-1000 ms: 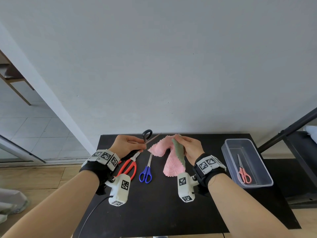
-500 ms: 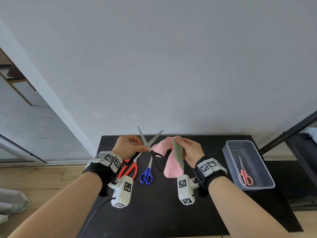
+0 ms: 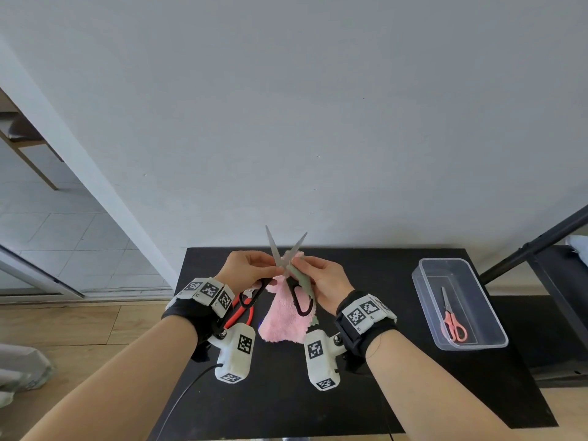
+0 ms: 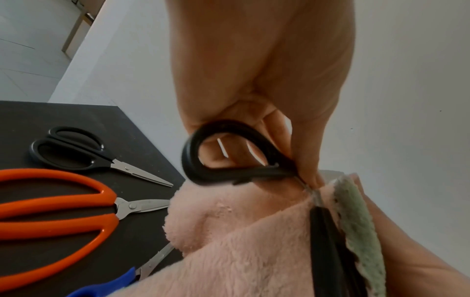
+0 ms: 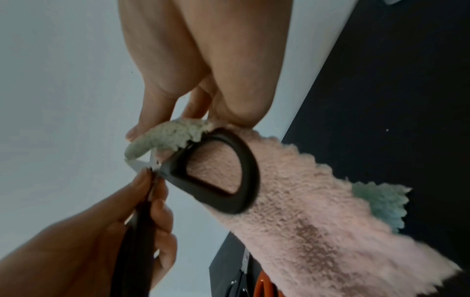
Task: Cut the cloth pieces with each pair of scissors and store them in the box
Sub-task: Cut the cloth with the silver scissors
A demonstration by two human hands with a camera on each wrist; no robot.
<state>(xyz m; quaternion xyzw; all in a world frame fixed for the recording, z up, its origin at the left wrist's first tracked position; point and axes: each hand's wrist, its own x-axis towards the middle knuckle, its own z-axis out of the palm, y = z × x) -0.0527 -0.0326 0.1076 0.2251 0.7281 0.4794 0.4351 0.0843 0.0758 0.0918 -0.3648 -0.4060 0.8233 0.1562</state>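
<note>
My left hand pinches a pair of black-handled scissors near the pivot, blades open and pointing up. One handle loop hangs under the fingers; the other loop lies against the cloth. My right hand pinches the top edge of a fluffy cloth, pink with a green back. It hangs above the black table. The cloth's top edge sits right beside the crossing of the blades. At the right stands a clear plastic box holding salmon-pink scissors.
On the table's left lie orange-handled scissors, a second black-handled pair and blue-handled scissors, partly under the hanging cloth. A white wall rises just behind the table. A dark stand slants past the right edge.
My left hand lifted the black scissors off the table, turned them blades-up and opened them. Both hands rose and closed in together, and the cloth left the table.
</note>
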